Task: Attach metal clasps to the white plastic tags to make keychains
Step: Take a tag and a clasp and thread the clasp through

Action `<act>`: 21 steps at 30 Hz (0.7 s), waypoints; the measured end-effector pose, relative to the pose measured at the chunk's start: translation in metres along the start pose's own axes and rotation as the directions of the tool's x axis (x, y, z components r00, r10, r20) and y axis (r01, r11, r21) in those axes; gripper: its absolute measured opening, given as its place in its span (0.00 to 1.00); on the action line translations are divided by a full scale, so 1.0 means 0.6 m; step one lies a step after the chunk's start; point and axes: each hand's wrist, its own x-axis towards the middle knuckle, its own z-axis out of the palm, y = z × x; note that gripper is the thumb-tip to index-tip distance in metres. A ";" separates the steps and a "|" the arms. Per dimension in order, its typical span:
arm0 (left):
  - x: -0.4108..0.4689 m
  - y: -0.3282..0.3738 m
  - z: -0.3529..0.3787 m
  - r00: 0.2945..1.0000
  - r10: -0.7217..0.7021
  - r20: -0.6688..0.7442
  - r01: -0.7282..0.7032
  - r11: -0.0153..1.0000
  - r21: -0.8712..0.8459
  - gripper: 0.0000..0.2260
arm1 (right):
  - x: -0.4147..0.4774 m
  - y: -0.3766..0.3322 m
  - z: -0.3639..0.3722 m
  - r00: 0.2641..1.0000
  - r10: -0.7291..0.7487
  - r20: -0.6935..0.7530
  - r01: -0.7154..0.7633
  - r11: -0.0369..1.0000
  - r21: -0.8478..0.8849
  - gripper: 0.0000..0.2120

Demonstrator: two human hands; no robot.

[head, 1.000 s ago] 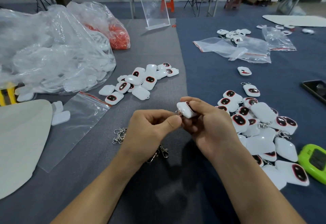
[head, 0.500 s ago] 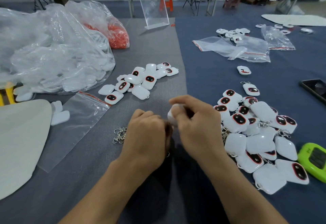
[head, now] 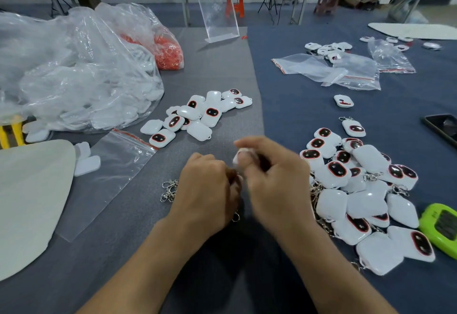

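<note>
Tag (head: 238,159): white, motion-blurred, held just above the surface (head: 222,66) front-centre, near where its grey half meets the blue. We only see one corner.

Right hand (head: 274,185) grips it, with thumb and fingers (head: 254,144) curled round it. The whole hand is smeared, so we can't make out the exact pinch.

Left hand (head: 205,195) butts against the right. Its fingers are curled under and the tips are hidden behind the knuckles, so we cannot tell what they pinch, if anything. A metal loop (head: 236,217) pokes out below this hand, the rest covered.

- Clasps (head: 169,190): small heap just left of the left hand, partly behind it.
- Right pile (head: 358,190): tags just right of the right hand, some with clasps showing. The near edge is hidden by the wrist.
- Far pile (head: 197,115): tags on the grey half beyond the hands. We can't read any clasps there.
- Zip bag (head: 111,172): flat and clear, to the left.
- Big bag (head: 74,78): crumpled, far left, white pieces dimly visible through it.
- Orange bag (head: 168,51): behind the big bag, contents unclear.
- Green device (head: 442,227) and phone (head: 442,128): both cut off by the right edge.
- Pale board (head: 29,202): cut off on the left.
</note>
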 end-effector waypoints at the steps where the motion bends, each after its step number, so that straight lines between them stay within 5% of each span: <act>1: -0.001 -0.001 -0.001 0.999 0.051 -0.019 -0.050 0.997 0.060 0.10 | -0.008 -0.002 0.006 0.997 -0.076 0.014 0.077 0.995 -0.058 0.08; 3: -0.005 -0.002 -0.002 0.996 0.063 -0.066 -0.057 0.994 0.089 0.10 | -0.007 -0.002 0.009 0.999 -0.039 -0.010 0.039 0.999 0.011 0.08; 6: -0.010 0.001 0.003 0.985 -0.016 -0.175 0.012 1.000 -0.023 0.09 | 0.020 0.007 -0.009 0.974 0.221 -0.050 -0.208 0.960 0.187 0.08; 10: -0.009 0.011 0.005 0.973 -0.119 -0.196 0.059 0.956 -0.287 0.02 | 0.043 0.023 -0.034 0.949 0.311 -0.043 -0.305 0.946 0.113 0.09; 15: -0.003 0.004 0.010 0.918 -0.396 0.019 0.321 0.714 -0.622 0.10 | 0.046 0.028 -0.038 0.952 0.304 -0.024 -0.301 0.950 0.079 0.09; 21: 0.002 0.003 0.005 0.874 -0.477 0.091 0.345 0.479 -0.807 0.08 | 0.053 0.018 -0.041 0.893 0.444 0.066 -0.445 0.854 0.268 0.12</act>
